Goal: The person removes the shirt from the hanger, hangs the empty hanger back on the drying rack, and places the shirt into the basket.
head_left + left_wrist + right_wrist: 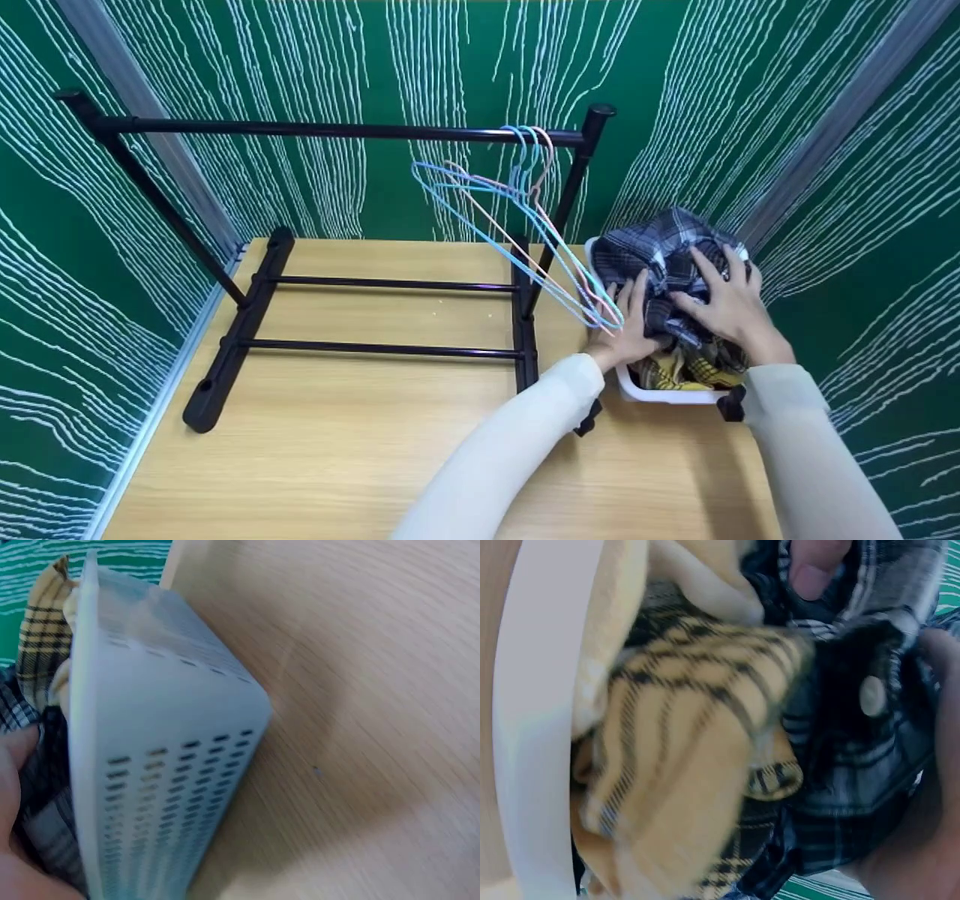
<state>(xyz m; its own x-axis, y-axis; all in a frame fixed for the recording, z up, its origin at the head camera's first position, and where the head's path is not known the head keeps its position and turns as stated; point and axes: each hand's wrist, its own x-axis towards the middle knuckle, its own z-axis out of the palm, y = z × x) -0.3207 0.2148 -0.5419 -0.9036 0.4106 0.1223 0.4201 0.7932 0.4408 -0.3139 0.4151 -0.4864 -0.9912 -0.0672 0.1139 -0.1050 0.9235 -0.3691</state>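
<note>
A dark plaid shirt (637, 251) lies bunched on top of a white basket (637, 391). My left hand (628, 326) rests on the shirt's left side, its fingers pointing away and partly behind the hangers. On the right side, my right hand (731, 304) touches the shirt with fingers and thumb spread. Beneath it lies yellow plaid cloth (675, 373), seen close up in the right wrist view as a yellow-and-black checked fold (682, 735). The left wrist view shows the perforated basket side (172, 765) and the left thumb (19, 750) over the dark shirt.
A black clothes rack (330, 130) stands on the wooden table (337, 450), left of the basket. Blue and pink hangers (525, 202) hang at the right end of its bar, reaching over the left hand. Green walls with white streaks (427, 60) enclose the table.
</note>
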